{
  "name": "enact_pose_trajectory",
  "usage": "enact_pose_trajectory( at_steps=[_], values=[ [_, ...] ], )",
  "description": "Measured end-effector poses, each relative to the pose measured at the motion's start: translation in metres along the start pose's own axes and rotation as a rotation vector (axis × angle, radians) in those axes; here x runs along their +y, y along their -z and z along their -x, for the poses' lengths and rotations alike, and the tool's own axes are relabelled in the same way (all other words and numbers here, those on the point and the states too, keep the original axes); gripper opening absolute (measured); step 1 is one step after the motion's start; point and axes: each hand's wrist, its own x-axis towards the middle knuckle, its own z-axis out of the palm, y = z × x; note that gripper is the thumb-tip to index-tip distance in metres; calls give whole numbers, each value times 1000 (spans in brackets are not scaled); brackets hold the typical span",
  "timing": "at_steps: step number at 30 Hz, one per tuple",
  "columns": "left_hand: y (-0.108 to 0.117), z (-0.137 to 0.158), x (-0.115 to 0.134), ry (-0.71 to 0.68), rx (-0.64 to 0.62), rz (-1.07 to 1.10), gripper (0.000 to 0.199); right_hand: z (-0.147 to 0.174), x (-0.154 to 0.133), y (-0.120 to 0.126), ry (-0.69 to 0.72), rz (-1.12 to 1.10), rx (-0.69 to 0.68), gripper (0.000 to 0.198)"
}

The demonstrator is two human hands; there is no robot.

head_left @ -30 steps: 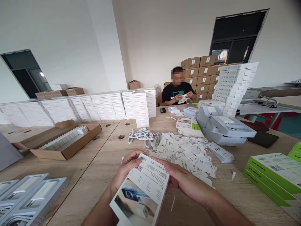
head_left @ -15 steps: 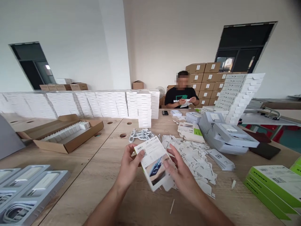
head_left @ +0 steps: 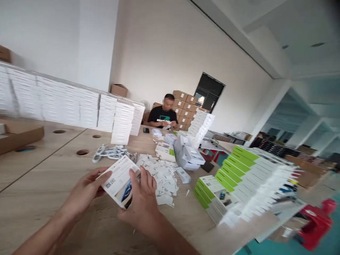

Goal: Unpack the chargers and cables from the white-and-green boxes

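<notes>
Between my hands, above the wooden table, I hold a flat white cardboard box (head_left: 120, 179) with printed text, square codes and a dark blue picture on its face. My left hand (head_left: 91, 184) grips its left edge, thumb on top and fingers beneath. On the right side my right hand (head_left: 143, 191) lies over the picture end, closed around the box and covering that end. Just beyond the box are a bundle of white cables (head_left: 111, 153) and a spread heap of white paper pieces (head_left: 160, 177).
Green-and-white boxes (head_left: 233, 170) stand stacked at the right. White boxes (head_left: 79, 106) form a long wall at the back left. A co-worker (head_left: 163, 115) sits across the table (head_left: 66, 156) handling something white. Grey trays (head_left: 186, 156) and a brown carton (head_left: 21, 134) lie about.
My view has swung right, bringing the tall green-and-white stacks into sight. The box is still in both hands; my right hand now wraps further over its picture end.
</notes>
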Motion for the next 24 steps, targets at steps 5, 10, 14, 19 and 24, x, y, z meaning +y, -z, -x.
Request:
enact_pose_trajectory(
  at_steps=[5, 10, 14, 19, 24],
  values=[
    [-17, 11, -5, 29, -223, 125, 60, 15, 26, 53, -38, 101, -19, 103],
    [-18, 13, 1, -27, -153, 76, 66, 42, 124, 149, -352, 293, -42, 85],
    [-9, 6, 2, -41, -101, 33, 66, 76, 200, 199, -622, 338, -204, 75],
    [-7, 2, -4, -68, -129, -36, 68, 121, 239, 194, -569, 393, -316, 69],
    [-6, 1, -7, -110, -103, -102, 70, 130, 243, 179, -535, 497, -315, 73]
  ],
)
